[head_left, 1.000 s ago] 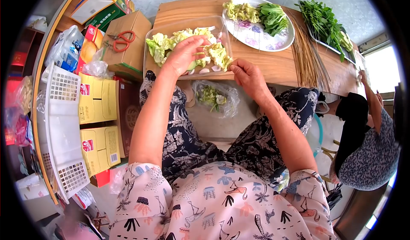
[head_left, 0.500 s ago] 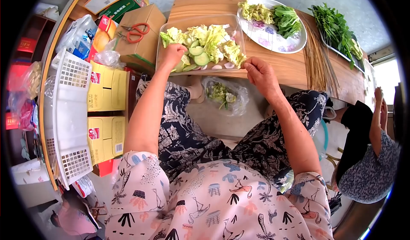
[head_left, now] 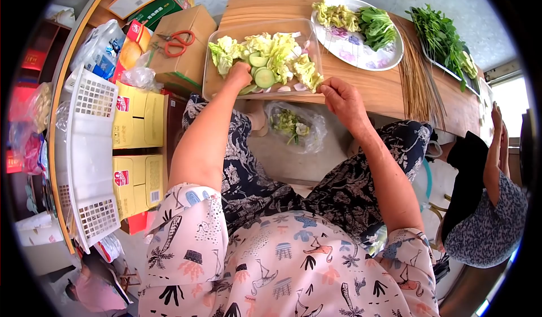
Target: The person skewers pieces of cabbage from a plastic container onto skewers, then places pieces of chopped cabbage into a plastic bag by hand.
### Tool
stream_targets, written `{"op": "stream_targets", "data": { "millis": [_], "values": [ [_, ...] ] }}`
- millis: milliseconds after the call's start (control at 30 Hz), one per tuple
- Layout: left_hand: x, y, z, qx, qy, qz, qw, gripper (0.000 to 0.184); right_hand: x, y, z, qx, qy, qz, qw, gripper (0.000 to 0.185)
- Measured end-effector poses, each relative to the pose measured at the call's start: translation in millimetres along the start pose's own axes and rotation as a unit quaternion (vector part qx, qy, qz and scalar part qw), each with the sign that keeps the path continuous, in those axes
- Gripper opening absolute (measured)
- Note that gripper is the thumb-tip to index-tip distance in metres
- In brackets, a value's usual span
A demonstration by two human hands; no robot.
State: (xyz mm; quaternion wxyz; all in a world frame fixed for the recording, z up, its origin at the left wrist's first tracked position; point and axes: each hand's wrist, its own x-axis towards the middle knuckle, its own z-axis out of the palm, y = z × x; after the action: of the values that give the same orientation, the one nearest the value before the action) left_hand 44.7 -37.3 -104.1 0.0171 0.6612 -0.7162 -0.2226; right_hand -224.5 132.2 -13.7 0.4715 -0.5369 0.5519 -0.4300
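Examining the head view, I find my left hand [head_left: 239, 76] inside the near left part of a clear plastic tray [head_left: 254, 27], its fingers curled in among the lettuce [head_left: 282, 51] and just beside the cucumber slices [head_left: 264, 77]. Its fingertips are hidden, so I cannot tell whether they are closed on anything. My right hand [head_left: 342, 99] is at the tray's near right corner, thumb and forefinger brought together in a pinch right by the end of a lettuce piece; whatever sits between them is too small to identify. The lettuce lies in loose clumps across the tray, with pale pink pieces [head_left: 283, 89] along the near edge. The tray rests on a wooden table [head_left: 271, 9], at its near left side. To the right of the tray, and beyond my right hand, stands an oval white plate [head_left: 372, 59] with a floral pattern, bearing yellowish leaves [head_left: 339, 16] and a bundle of green leaves [head_left: 377, 28]. Right of the plate lie thin brown sticks [head_left: 416, 80], then a heap of dark leafy greens [head_left: 440, 35]. Orange-handled scissors [head_left: 179, 43] are noted on a cardboard box [head_left: 189, 74] left of the tray. Below the table edge, between my knees, is a plastic bag [head_left: 317, 133] with leafy bits in it. Another person [head_left: 485, 221] is present at the far right, hands well apart from mine.
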Motion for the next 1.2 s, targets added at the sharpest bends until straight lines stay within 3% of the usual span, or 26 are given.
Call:
{"op": "stream_targets", "data": {
  "millis": [100,200,300,500,567,633,667,700,767,833,967,1200],
  "values": [
    [4,1,4,0.030,-0.032,-0.035,0.998,0.031,-1,-2,-2,-0.004,0.000,0.003,1.000,0.015],
    [-5,7,2,0.083,-0.014,0.027,0.996,0.032,-1,-3,-2,-0.004,-0.001,0.002,1.000,0.015],
    [-14,13,1,0.037,0.016,0.058,0.998,0.028,0,0,-2,-0.003,0.001,-0.006,1.000,0.015],
    [-23,24,-29,0.022,0.092,0.035,0.995,0.021,-3,-4,-3,-0.004,0.005,-0.008,1.000,0.015],
    [-21,23,-45,-0.099,0.103,0.011,0.990,0.015,-3,-5,-2,-0.031,0.004,-0.009,0.999,0.014],
    [-20,20,-55,-0.124,0.100,0.015,0.987,0.016,-3,-5,-1,-0.038,0.004,-0.013,0.999,0.014],
    [-26,22,-62,-0.355,0.056,0.001,0.933,0.017,-3,-6,0,-0.046,0.003,-0.016,0.999,0.014],
    [-31,24,-70,-0.565,0.008,-0.010,0.825,0.018,-2,-5,2,-0.045,0.004,-0.018,0.999,0.014],
    [-39,32,-82,-0.605,-0.040,0.008,0.795,0.020,-1,-3,4,-0.046,-0.004,-0.026,0.999,0.015],
    [-49,41,-82,-0.697,-0.071,0.012,0.713,0.019,-1,-4,6,-0.045,-0.003,-0.031,0.999,0.015],
    [-56,50,-70,-0.725,-0.114,0.037,0.678,0.019,-1,-3,10,-0.044,-0.005,-0.036,0.998,0.015],
    [-62,72,-57,-0.709,-0.128,0.054,0.691,0.019,-3,-5,8,-0.061,0.003,-0.039,0.997,0.014]
  ]
}}
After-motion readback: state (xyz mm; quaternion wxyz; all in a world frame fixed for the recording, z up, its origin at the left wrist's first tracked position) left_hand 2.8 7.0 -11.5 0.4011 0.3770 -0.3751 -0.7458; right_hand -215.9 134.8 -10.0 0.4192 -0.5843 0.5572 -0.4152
